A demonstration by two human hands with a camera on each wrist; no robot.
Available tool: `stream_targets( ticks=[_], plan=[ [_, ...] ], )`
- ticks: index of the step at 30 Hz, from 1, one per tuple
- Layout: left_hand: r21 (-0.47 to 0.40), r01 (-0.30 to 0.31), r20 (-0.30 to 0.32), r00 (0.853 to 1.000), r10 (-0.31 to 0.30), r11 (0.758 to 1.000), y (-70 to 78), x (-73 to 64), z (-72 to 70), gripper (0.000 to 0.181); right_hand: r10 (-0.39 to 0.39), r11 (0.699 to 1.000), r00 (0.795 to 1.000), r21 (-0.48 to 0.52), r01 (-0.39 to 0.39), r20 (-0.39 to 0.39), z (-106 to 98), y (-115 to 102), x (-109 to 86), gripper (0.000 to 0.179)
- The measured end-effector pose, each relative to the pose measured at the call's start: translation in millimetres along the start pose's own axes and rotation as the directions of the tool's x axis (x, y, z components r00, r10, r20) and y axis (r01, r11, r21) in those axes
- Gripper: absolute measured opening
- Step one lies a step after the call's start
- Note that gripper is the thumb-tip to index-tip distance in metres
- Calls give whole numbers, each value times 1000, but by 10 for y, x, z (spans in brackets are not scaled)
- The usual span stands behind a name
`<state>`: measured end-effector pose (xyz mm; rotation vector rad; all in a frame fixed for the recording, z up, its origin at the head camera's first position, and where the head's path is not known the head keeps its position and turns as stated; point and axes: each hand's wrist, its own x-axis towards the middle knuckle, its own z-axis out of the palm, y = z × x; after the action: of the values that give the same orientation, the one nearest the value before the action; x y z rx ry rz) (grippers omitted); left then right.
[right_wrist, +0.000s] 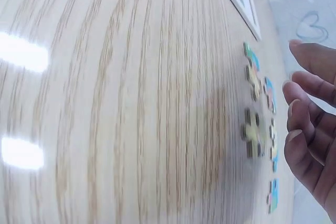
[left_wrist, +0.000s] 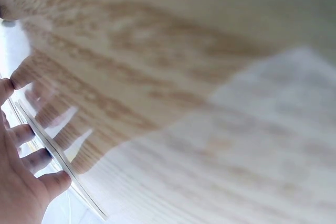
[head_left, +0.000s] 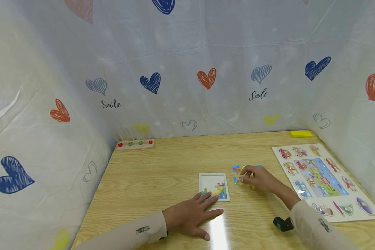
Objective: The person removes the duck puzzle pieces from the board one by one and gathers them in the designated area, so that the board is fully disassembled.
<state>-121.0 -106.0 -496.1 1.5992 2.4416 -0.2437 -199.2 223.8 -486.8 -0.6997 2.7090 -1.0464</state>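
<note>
A small white-framed jigsaw tray (head_left: 212, 174) lies on the table, with colourful pieces fitted along its bottom and lower right. My left hand (head_left: 195, 214) is spread flat, its fingertips on the tray's near edge; the left wrist view shows those fingers (left_wrist: 55, 183) along the rim. To the right of the tray, loose jigsaw pieces (head_left: 236, 169) lie in two rough rows. Over them hovers my right hand (head_left: 257, 177), fingers bent loosely. In the right wrist view, nothing shows between its fingers (right_wrist: 296, 145), and several loose pieces (right_wrist: 253, 134) lie close below.
A large picture board (head_left: 279, 163) with vehicle pieces covers the table's right side. Near my right forearm lies a black object (head_left: 282, 224). A yellow block (head_left: 301, 134) sits at the back right, a pegged wooden stand (head_left: 135, 146) at the back left. Heart-printed curtains (head_left: 181, 104) enclose the table.
</note>
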Motion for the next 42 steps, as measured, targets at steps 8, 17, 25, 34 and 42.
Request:
stream_targets(
  ticks=[8,17,25,34,42],
  plan=[
    [23,-6,-20,1000,7,1000,14,-2,-3,83,-55,996,994,69,49,96,143,-77,89,24],
    [20,-7,-24,1000,7,1000,1,11,25,83,-108,990,981,105,92,160,280,-165,188,25],
    [-14,-10,-13,1000,9,1000,-3,16,10,82,-91,995,974,54,81,207,367,-232,249,30],
    [-42,-16,-12,1000,16,999,5,19,-15,82,-84,996,973,2,86,213,422,-297,267,35],
    [-27,-3,4,1000,3,1000,-1,12,-12,82,-79,996,962,-11,85,262,428,-316,313,41]
  ],
)
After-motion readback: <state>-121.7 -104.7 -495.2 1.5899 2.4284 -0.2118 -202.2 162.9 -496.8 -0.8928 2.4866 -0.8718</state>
